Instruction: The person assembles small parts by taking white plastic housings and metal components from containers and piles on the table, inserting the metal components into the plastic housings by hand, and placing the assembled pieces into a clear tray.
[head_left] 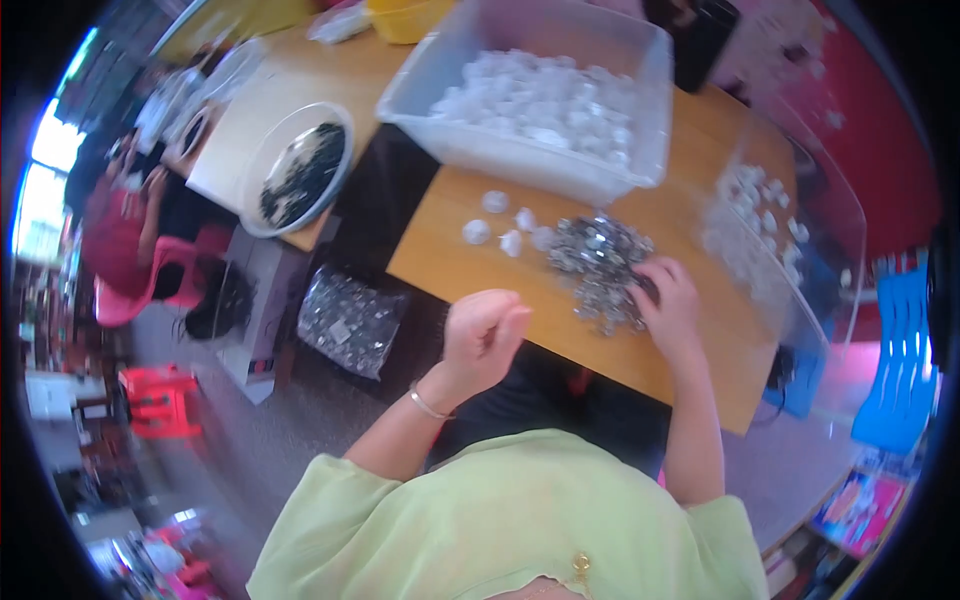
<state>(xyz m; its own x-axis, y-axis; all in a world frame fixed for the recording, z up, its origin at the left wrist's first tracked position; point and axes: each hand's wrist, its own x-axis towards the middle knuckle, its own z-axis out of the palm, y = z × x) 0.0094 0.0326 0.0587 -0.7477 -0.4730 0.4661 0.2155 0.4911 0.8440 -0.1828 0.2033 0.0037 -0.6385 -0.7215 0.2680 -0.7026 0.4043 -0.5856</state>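
Note:
On the wooden table lies a heap of small shiny silver metal pieces (pixel 598 258). My right hand (pixel 670 300) rests at the heap's right edge, thumb and fingers curved and apart, fingertips touching the pieces. My left hand (pixel 484 338) is raised in front of the table's near edge, its fingers closed into a fist; whatever may be inside is hidden. Several small white round pieces (pixel 494 202) lie left of the heap. Behind them stands a big translucent white plastic tub (pixel 520 158), holding many similar white pieces.
A tilted clear plastic panel (pixel 838 215) stands at the right, beside scattered white pieces (pixel 755 230). At left are a bowl (pixel 343 165) of dark bits and a bag of silver pieces (pixel 350 322). A seated person (pixel 120 235) and a red stool (pixel 160 400) are farther left.

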